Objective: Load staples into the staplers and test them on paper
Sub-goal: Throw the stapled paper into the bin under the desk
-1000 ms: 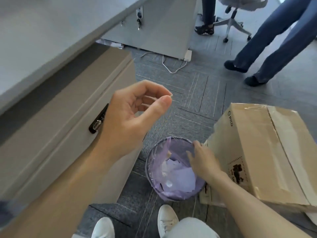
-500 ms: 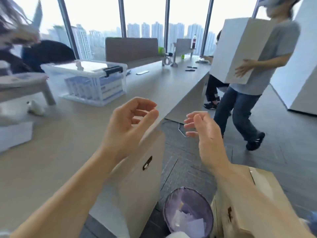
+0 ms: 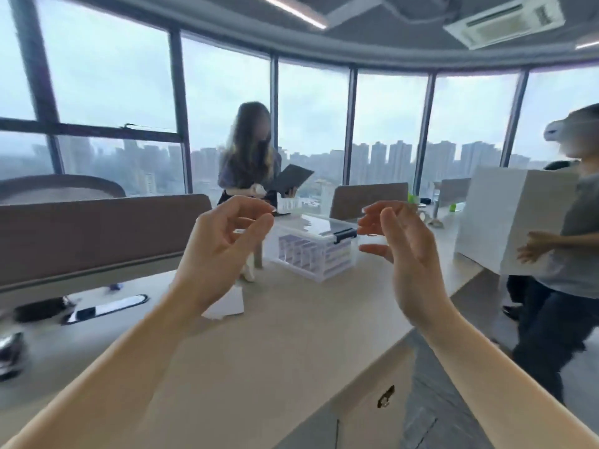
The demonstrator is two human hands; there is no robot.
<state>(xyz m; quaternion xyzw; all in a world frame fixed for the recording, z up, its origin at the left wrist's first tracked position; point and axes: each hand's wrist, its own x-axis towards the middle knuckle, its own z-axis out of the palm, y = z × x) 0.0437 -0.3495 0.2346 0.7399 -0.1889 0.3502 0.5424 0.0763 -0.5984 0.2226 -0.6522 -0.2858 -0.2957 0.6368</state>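
Both hands hover above the desk (image 3: 275, 351), apart and touching nothing. The left hand (image 3: 220, 251) is loosely curled, its thumb close under the index fingertip with a narrow gap; no object shows there. The right hand (image 3: 405, 254) is relaxed, its fingers (image 3: 372, 222) half bent and empty. Paper (image 3: 230, 304) lies below the left fingers. A clear box (image 3: 321, 251) stands beyond, between both sets of fingertips.

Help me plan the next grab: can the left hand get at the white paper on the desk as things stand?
Probably yes. The left hand is raised, empty, right in front of the paper on the desk, and nothing shows between them; the bin stands farther back.
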